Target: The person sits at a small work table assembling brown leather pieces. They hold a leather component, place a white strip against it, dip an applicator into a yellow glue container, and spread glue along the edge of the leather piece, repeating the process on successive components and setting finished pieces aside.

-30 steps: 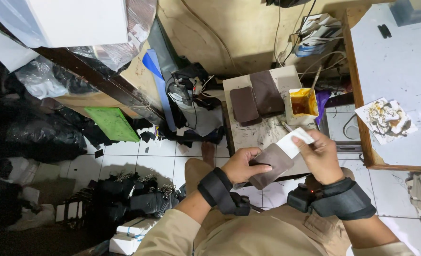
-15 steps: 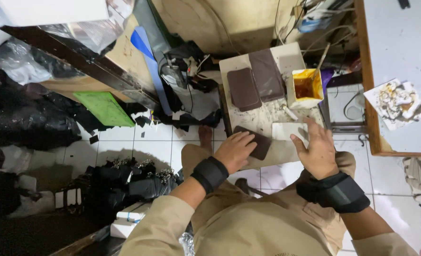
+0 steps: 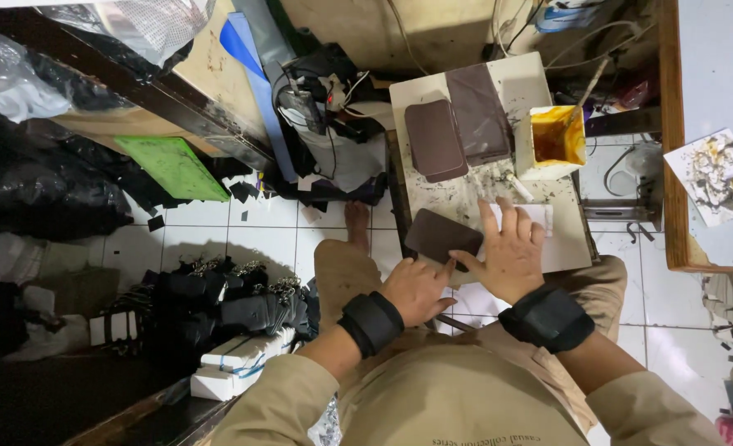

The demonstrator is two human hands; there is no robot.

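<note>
Small pale bench at centre-top, glue-stained and speckled, hemmed in by a dark shelf frame at 10 o'clock and a wooden table edge at 3 o'clock. White tiled floor below, littered with black scraps; green sheet at 9 o'clock, heap of black straps with buckles at 8 o'clock. On the bench at 12 o'clock, two dark brown leather pieces side by side: rounded one, longer one just right of it. Yellow glue tub at 1 o'clock, stick leaning in it. Nearest bench edge: third dark brown leather piece, lying flat, partly overlapping a white card. Left hand at 6 o'clock of that piece, fingers curled together, tips touching its lower edge. Right hand at 4 o'clock of it, fingers spread flat, pressing on card and on the piece's right edge. Black wrist bands on both arms. Judged step: seating leather onto card. Best done by keeping the right palm pinned so the card cannot slide, aligning edges before full pressure, then smoothing from centre outward with the left fingertips to avoid wrinkles; keep sleeves and fingers away from the wet glue tub.
</note>
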